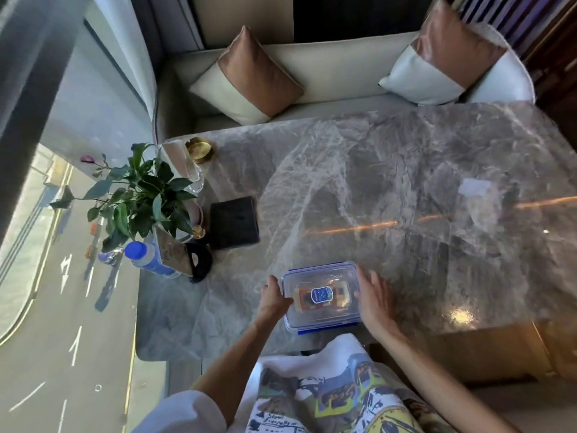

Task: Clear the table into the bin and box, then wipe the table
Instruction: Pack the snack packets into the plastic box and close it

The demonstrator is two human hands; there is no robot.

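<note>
Fingers (274,292) of both hands: spread, bracketing the lidded box (321,296) at the tabletop (406,182) near edge.
Best practice, judged: press both short sides evenly, keep level.

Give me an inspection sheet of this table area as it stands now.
Surface: marble table, mostly bare, glare streaks.
Job's things: clear lidded box with blue clips at near edge, packets inside; no bin seen.
Clutter: plant, water bottle, black pad, gold dish at left; white scrap at right.
Hands: left hand and right hand flank the box's sides.
Cables: nothing seen.
Surroundings: sofa, two cushions, window left.
</note>
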